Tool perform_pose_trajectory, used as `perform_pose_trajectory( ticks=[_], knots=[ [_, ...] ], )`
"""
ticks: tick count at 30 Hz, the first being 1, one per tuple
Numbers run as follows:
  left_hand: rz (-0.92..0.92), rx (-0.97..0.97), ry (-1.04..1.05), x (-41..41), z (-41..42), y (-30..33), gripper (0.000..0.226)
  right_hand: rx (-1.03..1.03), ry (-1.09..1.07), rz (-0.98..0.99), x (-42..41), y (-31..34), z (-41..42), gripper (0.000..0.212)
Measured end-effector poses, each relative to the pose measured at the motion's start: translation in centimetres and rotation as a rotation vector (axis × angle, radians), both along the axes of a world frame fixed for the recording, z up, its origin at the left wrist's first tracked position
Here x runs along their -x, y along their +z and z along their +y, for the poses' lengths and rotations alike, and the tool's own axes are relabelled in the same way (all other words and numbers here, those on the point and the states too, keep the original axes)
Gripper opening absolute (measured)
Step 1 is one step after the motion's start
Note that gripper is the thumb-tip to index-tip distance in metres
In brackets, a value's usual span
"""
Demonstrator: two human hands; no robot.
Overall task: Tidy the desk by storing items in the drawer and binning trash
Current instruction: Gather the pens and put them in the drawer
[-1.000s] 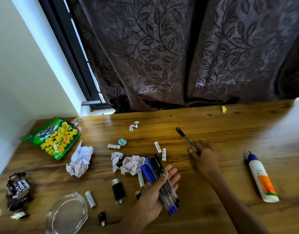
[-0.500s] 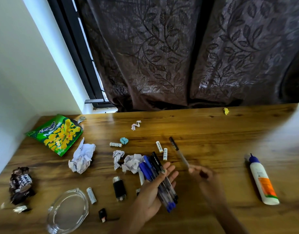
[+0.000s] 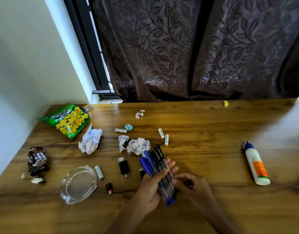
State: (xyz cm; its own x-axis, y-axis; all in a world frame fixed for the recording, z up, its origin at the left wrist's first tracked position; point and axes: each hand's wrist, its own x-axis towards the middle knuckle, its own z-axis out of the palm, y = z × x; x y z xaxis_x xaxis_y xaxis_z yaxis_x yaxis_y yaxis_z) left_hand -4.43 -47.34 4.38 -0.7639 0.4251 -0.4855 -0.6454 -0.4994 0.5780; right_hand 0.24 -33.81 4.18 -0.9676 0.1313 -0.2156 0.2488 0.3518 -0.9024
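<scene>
Left hand (image 3: 152, 186) grips a pen bundle (image 3: 158, 173), right hand (image 3: 190, 183) curled against it; four batteries (image 3: 162, 133) lie loose

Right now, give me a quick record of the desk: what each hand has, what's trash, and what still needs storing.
left hand: grips a bundle of pens
right hand: fingers curled at the bundle's lower end
trash on desk: green snack bag, crumpled paper, dark wrapper
loose to store: glue bottle, batteries, black flash drive
other: glass dish
</scene>
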Motion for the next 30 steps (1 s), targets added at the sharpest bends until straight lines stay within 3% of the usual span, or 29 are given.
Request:
perform_pose_trajectory(
  ticks=[11, 24, 30],
  knots=[
    [-0.004, -0.066, -0.054, -4.6, -1.7, -0.1, 0.043, 0.071, -0.171, 0.038, -6.5, 0.6, 0.5, 0.022],
    [-0.022, -0.103, -0.165, -16.3, -3.0, -0.5, 0.044, 0.116, -0.257, 0.036, -19.4, 1.5, -2.2, 0.017],
    [-0.063, -0.091, -0.343, -22.1, -1.4, -1.5, 0.042, 0.185, -0.359, 0.039, -25.6, 1.9, -1.6, 0.019]
  ],
)
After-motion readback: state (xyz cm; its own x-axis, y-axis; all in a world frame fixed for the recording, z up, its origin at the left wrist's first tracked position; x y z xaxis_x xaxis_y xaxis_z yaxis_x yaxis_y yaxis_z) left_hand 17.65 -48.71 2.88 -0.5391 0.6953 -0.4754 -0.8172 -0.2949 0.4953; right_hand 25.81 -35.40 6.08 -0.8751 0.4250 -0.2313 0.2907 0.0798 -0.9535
